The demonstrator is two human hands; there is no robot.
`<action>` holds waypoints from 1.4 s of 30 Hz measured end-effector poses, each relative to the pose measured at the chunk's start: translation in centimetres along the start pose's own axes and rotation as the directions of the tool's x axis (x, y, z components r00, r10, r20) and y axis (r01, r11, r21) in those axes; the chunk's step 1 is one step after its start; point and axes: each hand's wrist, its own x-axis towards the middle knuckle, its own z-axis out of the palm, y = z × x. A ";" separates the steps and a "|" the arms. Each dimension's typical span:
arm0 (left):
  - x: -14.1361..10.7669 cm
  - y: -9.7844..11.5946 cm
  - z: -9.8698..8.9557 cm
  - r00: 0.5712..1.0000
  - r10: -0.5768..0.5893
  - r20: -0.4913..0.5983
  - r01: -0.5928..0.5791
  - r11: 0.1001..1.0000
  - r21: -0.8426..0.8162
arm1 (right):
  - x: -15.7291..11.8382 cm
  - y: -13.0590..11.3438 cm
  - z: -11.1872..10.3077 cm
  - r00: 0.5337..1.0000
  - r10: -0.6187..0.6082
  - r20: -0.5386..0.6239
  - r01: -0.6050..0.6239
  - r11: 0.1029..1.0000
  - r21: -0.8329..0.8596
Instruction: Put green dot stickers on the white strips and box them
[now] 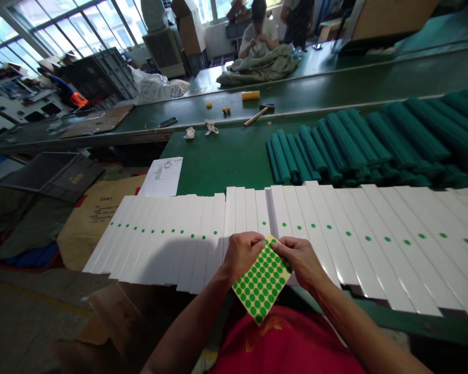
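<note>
Between my two hands is a yellow sheet of round green stickers (pixel 260 283), tilted so that one corner points down toward my body. My left hand (pixel 244 254) pinches its upper left edge. At the upper right edge, the thumb and fingers of my right hand (pixel 299 257) are closed on the same sheet. Beneath and beyond the hands lies a long row of overlapping white boxes (pixel 156 257). Most carry one green dot (pixel 329 227); a few boxes just left of my hands show none. Whether a loose sticker is on a fingertip, I cannot make out.
Bundled dark green rods (pixel 335 140) are piled behind the boxes on the right. A paper sheet (pixel 161 176), crumpled scraps (pixel 210 127) and a hammer (pixel 257 115) lie farther back. A brown sack (pixel 97 218) stands at the left. Another person (pixel 258 39) sits across the conveyor.
</note>
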 end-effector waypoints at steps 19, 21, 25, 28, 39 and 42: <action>7.2 -8.5 2.3 0.987 -0.037 -0.157 0.089 0.935 0.344 | 0.5 3.0 0.8 0.986 0.098 -0.134 -0.086 0.992 0.094; 8.0 -9.2 2.7 0.988 -0.044 -0.149 0.102 0.904 0.414 | 0.3 2.5 0.6 0.985 0.108 -0.135 -0.092 0.988 0.121; 8.2 -9.6 3.2 0.984 -0.038 -0.173 0.119 0.867 0.483 | 0.4 1.8 0.3 0.986 0.087 -0.139 -0.066 0.986 0.152; 7.9 -9.5 3.2 0.975 -0.024 -0.222 0.131 0.868 0.480 | 0.8 1.9 0.0 0.989 0.054 -0.140 -0.033 0.988 0.148; 3.3 -4.2 0.0 0.988 -0.134 0.075 0.138 0.989 -0.054 | 1.8 1.5 0.7 0.988 -0.004 -0.154 0.016 0.997 0.071; 2.5 -3.6 0.0 0.987 -0.148 0.062 0.153 0.985 -0.084 | 2.0 1.7 1.1 0.988 0.006 -0.152 0.004 0.998 0.065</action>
